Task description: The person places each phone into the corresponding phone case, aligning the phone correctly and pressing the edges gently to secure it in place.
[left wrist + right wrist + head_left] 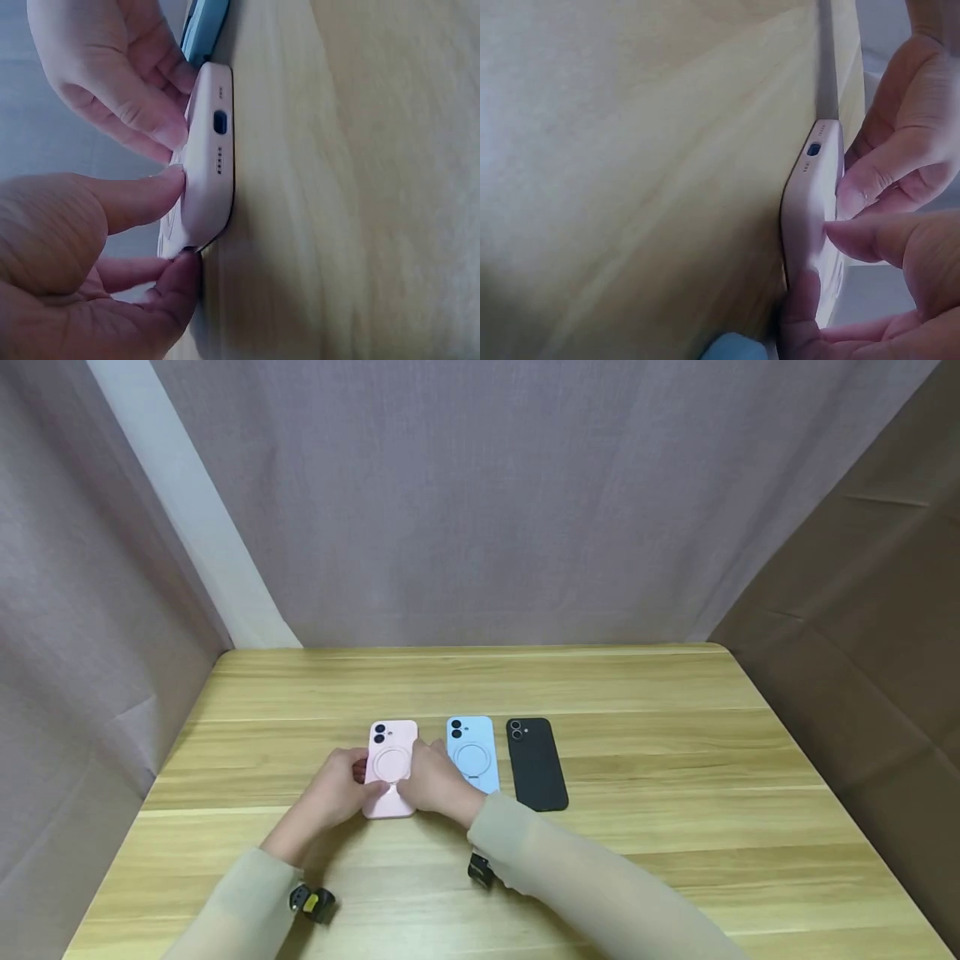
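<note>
A phone in a pink case (391,763) lies back up on the table, its two camera lenses at the far end and a ring on its back. My left hand (341,789) holds its left side, thumb on the back near the ring and fingers at the edge. From the right, my right hand (435,781) grips the opposite side, its thumb also on the back. Both thumbs meet the back close together in the right wrist view, where the charging port of the pink phone (810,172) faces the camera.
Just right of the pink phone lies a light blue phone (472,760) with a similar ring, partly covered by my right hand. Beyond it is a black phone (537,766). All lie on a wooden table (660,735) with curtains (487,502) behind.
</note>
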`<state>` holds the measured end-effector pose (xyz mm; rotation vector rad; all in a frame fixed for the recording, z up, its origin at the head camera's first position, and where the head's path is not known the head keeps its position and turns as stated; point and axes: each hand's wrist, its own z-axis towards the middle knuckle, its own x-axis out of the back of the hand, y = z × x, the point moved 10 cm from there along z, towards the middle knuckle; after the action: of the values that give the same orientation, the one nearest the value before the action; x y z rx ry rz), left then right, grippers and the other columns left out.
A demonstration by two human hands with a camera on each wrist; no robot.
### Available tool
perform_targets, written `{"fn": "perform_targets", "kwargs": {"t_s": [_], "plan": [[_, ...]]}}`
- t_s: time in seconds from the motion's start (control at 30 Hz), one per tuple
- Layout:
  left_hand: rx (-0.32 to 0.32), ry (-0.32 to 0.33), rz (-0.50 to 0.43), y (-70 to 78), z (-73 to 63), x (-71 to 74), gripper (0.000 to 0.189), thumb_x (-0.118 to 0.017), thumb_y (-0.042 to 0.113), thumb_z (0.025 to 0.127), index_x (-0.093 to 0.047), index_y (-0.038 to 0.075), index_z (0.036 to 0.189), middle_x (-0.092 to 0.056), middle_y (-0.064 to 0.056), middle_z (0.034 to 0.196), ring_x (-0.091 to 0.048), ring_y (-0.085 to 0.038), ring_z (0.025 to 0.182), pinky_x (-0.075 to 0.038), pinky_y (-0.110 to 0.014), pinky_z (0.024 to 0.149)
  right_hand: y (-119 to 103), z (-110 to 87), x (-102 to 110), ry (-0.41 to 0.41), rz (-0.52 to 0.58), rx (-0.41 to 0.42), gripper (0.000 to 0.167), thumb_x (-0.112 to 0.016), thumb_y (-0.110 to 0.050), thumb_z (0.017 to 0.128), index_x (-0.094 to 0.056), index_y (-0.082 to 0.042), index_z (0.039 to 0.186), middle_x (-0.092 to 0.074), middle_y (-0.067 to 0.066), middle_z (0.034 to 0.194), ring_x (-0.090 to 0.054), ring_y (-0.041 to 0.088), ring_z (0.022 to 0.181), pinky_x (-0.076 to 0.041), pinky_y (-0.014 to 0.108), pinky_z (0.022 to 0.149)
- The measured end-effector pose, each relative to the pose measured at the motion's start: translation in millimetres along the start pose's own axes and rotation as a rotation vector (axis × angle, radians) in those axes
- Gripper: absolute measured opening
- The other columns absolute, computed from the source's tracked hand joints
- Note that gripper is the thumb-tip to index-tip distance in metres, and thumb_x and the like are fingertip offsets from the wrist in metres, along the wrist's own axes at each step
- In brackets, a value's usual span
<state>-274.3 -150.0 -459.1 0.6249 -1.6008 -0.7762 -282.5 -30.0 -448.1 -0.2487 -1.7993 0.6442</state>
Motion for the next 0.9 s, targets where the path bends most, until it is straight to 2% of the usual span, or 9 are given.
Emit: {"fn": "perform_targets", "kwargs": {"t_s": [0.07, 0.13, 0.27, 0.33, 0.43, 0.53, 0.7, 0.8, 0.9], "plan": [[-0.010, -0.003, 0.021, -0.7, 0.8, 1.4, 0.041, -0.073, 0.006, 0.084, -0.060, -0.011, 0.119, -0.066, -0.009, 0.086, -0.061, -0.018, 0.079, -0.053, -0.031, 0.070, 1, 1.2, -1, -0.022, -0.009, -0.006, 0.060, -0.074, -0.014, 0.079, -0.049, 0.016, 0.126, -0.052, 0.021, 0.106, -0.049, 0.023, 0.089, -0.052, 0.032, 0.075], [-0.011, 0.005, 0.048, -2.6, 1.3, 3.4, 0.043, -0.073, 0.010, 0.086, -0.060, -0.011, 0.121, -0.066, -0.007, 0.084, -0.059, -0.016, 0.077, -0.052, -0.029, 0.067, -1, 2.4, -2, -0.042, -0.021, 0.013, 0.050, -0.074, -0.014, 0.079, -0.055, 0.015, 0.116, -0.052, 0.019, 0.102, -0.048, 0.022, 0.087, -0.051, 0.030, 0.072], [-0.014, 0.008, 0.086, -3.8, 1.9, 6.8, 0.047, -0.073, 0.013, 0.086, -0.058, -0.012, 0.123, -0.065, -0.006, 0.083, -0.058, -0.015, 0.076, -0.050, -0.029, 0.066, -8, 5.6, 0, -0.063, -0.054, 0.073, 0.025, -0.074, -0.015, 0.077, -0.060, 0.003, 0.085, -0.050, 0.010, 0.087, -0.045, 0.021, 0.082, -0.046, 0.027, 0.062], [-0.024, -0.001, 0.109, -2.3, 2.6, 6.8, 0.046, -0.071, 0.012, 0.087, -0.057, -0.012, 0.124, -0.065, -0.006, 0.083, -0.057, -0.015, 0.076, -0.050, -0.030, 0.067, -9, 5.9, 1, -0.070, -0.064, 0.090, 0.022, -0.074, -0.016, 0.077, -0.057, -0.001, 0.078, -0.049, 0.009, 0.085, -0.045, 0.020, 0.080, -0.045, 0.026, 0.059], [-0.035, -0.014, 0.136, 1.0, 3.6, 5.8, 0.045, -0.070, 0.010, 0.087, -0.057, -0.013, 0.123, -0.066, -0.006, 0.083, -0.057, -0.015, 0.075, -0.050, -0.031, 0.067, -10, 6.0, 1, -0.079, -0.064, 0.099, 0.023, -0.074, -0.016, 0.078, -0.056, -0.002, 0.074, -0.048, 0.009, 0.086, -0.047, 0.020, 0.077, -0.045, 0.026, 0.058], [-0.055, -0.036, 0.171, 5.6, 4.7, 3.7, 0.039, -0.069, 0.011, 0.088, -0.061, -0.012, 0.119, -0.064, -0.004, 0.076, -0.055, -0.014, 0.069, -0.048, -0.030, 0.063, -10, 6.6, 0, -0.096, -0.076, 0.101, 0.023, -0.073, -0.017, 0.079, -0.055, -0.002, 0.073, -0.047, 0.011, 0.089, -0.048, 0.020, 0.074, -0.045, 0.026, 0.058], [-0.115, -0.071, 0.227, 15.5, 6.3, 0.9, 0.014, -0.068, 0.012, 0.089, -0.067, -0.002, 0.092, -0.052, 0.000, 0.062, -0.047, -0.013, 0.056, -0.041, -0.028, 0.052, -8, 8.5, 0, -0.129, -0.101, 0.092, 0.024, -0.072, -0.017, 0.081, -0.056, -0.002, 0.070, -0.046, 0.014, 0.095, -0.049, 0.019, 0.067, -0.045, 0.026, 0.054], [-0.143, -0.073, 0.251, 19.5, 6.2, 1.6, 0.012, -0.068, 0.011, 0.089, -0.062, 0.003, 0.081, -0.050, 0.000, 0.060, -0.046, -0.013, 0.054, -0.040, -0.029, 0.050, -10, 9.7, 0, -0.129, -0.116, 0.102, 0.026, -0.072, -0.017, 0.081, -0.056, -0.003, 0.066, -0.047, 0.015, 0.094, -0.048, 0.019, 0.066, -0.044, 0.026, 0.053], [-0.148, -0.070, 0.274, 20.6, 6.0, 2.7, 0.014, -0.068, 0.010, 0.089, -0.060, 0.005, 0.078, -0.049, 0.000, 0.060, -0.046, -0.013, 0.054, -0.040, -0.029, 0.051, -12, 10.6, -1, -0.132, -0.130, 0.110, 0.028, -0.071, -0.017, 0.081, -0.055, -0.004, 0.062, -0.047, 0.015, 0.093, -0.048, 0.019, 0.065, -0.044, 0.026, 0.052]]}}
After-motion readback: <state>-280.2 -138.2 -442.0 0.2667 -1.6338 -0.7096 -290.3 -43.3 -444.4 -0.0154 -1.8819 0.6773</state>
